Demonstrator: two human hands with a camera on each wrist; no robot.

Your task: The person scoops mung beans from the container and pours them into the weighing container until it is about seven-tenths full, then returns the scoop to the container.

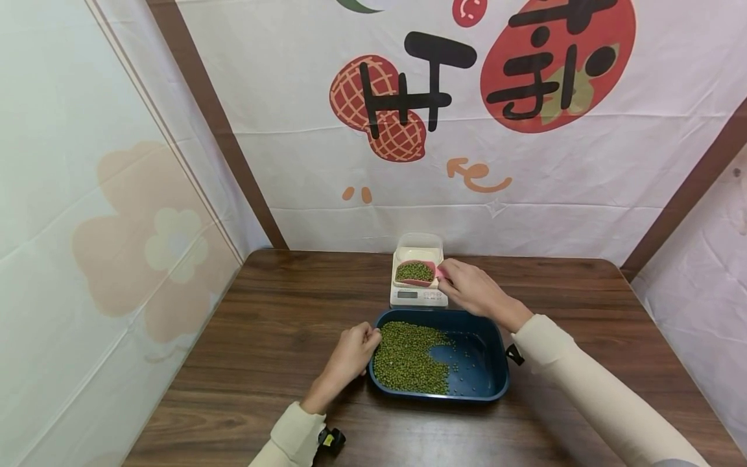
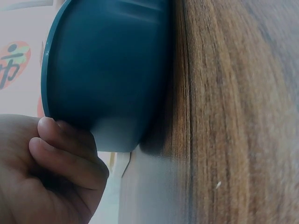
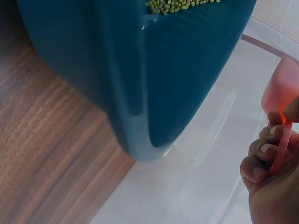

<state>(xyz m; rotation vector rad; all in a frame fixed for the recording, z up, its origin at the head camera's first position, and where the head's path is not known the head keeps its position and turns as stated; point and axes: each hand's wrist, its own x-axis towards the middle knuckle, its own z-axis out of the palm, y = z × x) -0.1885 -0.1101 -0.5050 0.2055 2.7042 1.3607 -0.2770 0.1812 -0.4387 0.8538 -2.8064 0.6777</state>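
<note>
A pink scoop (image 3: 280,86) heaped with mung beans (image 1: 415,271) is held by its handle in my right hand (image 1: 474,287). In the head view the scoop overlaps the platform of a white kitchen scale (image 1: 428,296) at the back of the table. My left hand (image 1: 349,353) grips the left rim of a dark blue basin (image 1: 475,350), its fingers curled at the edge in the left wrist view. More mung beans (image 1: 408,363) cover the left part of the basin floor, with a few scattered on the right.
The wooden table (image 1: 280,311) carries the scale just behind the basin. A clear plastic lid or tray (image 1: 420,240) stands at the scale's back. White printed cloth (image 1: 292,130) hangs behind the table and along both sides.
</note>
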